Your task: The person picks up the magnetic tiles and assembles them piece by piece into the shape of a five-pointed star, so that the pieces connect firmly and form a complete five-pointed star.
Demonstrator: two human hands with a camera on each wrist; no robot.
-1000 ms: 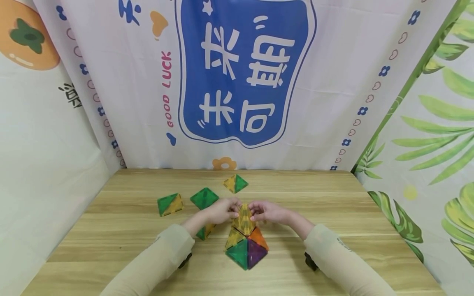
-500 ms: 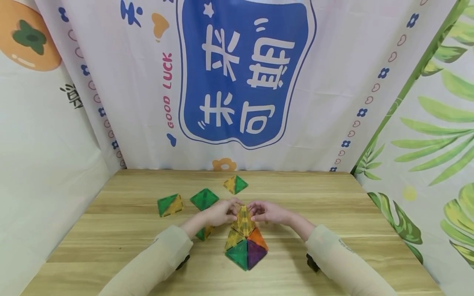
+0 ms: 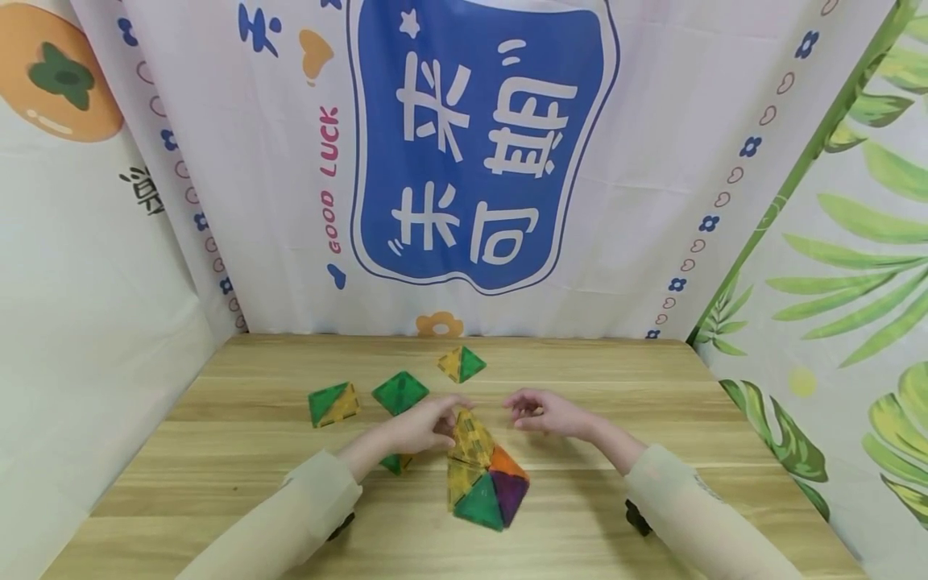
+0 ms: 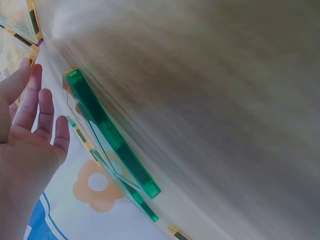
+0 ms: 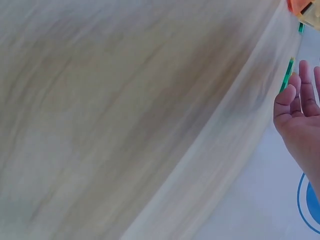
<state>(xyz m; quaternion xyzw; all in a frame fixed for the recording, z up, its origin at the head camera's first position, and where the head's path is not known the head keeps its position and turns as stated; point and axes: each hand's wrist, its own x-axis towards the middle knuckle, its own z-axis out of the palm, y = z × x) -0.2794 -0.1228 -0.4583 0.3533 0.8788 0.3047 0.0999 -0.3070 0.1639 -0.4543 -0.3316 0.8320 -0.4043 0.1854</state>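
Note:
A joined group of translucent magnetic tiles stands in the middle of the table: yellow tiles at its far end, then an orange tile, a purple tile and a green tile nearer the person. My left hand pinches the far yellow end; in the left wrist view its thumb and forefinger meet at a yellow-edged tile. Apart from the group, to its right, my right hand is raised with loosely bent fingers and nothing in them. The right wrist view catches only a corner of the orange tile.
Around the left hand lie a green diamond of tiles, a green-and-yellow pair and a partly hidden green-and-yellow pair. Another such pair lies farther back. A printed curtain hangs behind the wooden table.
The right hand has let go of the yellow tiles and moved right. The tile group has turned, its far end swinging left with the left hand. The loose tiles have stayed put.

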